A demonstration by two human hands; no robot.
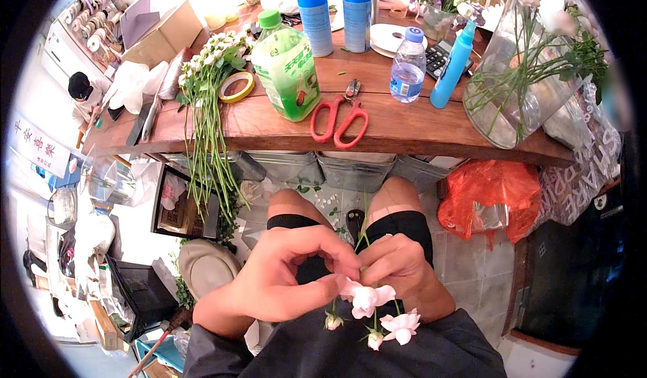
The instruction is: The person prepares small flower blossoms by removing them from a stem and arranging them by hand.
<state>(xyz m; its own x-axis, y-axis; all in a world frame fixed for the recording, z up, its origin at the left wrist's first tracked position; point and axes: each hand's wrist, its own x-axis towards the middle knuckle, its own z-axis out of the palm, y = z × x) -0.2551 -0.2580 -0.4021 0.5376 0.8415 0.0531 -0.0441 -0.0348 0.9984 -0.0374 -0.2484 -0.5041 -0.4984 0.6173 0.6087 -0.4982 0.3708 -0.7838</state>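
Observation:
Over my lap, my right hand [397, 262] grips the green stem of a spray of pale pink roses [365, 299], its blooms hanging toward me. At the uppermost bloom, the thumb and forefinger of my left hand [293, 272] pinch together on its outer petals. Below it in the picture hang a second open bloom [402, 326] and two small buds, one of them a cream bud [333, 321]. The stem's lower end [363, 231] points away from me between my knees. My fingers hide where the stems join.
Red-handled floral shears [339, 120] lie near the wooden table's edge [283, 142]. Cut flower stems [210, 140] overhang it at left. Bottles, including a green jug [285, 69], and a glass vase [498, 100] stand there. Petals litter the floor; a red plastic bag [488, 196] hangs at right.

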